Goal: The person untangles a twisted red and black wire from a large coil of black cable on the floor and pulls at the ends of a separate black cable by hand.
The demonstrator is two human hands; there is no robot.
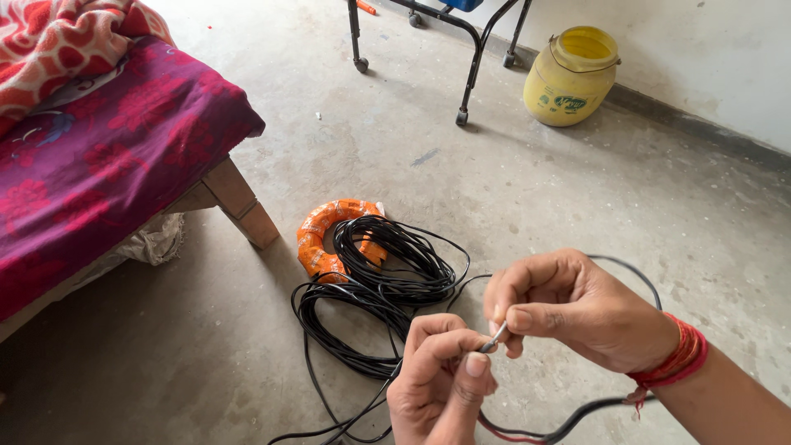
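Fingers (504, 317) of both hands pinch a bared wire end (493, 338) above the floor (577, 189); its thin strands could fray or prick skin if twisted hard.

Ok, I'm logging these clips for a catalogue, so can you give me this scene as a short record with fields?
setting: bare concrete floor beside a bed with a purple cover
left hand: left hand pinches the black wire just below its stripped end
right hand: right hand, red thread on the wrist, its fingers pinching the bare metal strands
wire: loose coil of black wire on the floor
under coil: orange wrapped ring
background: yellow plastic jar by the wall, wheeled metal frame
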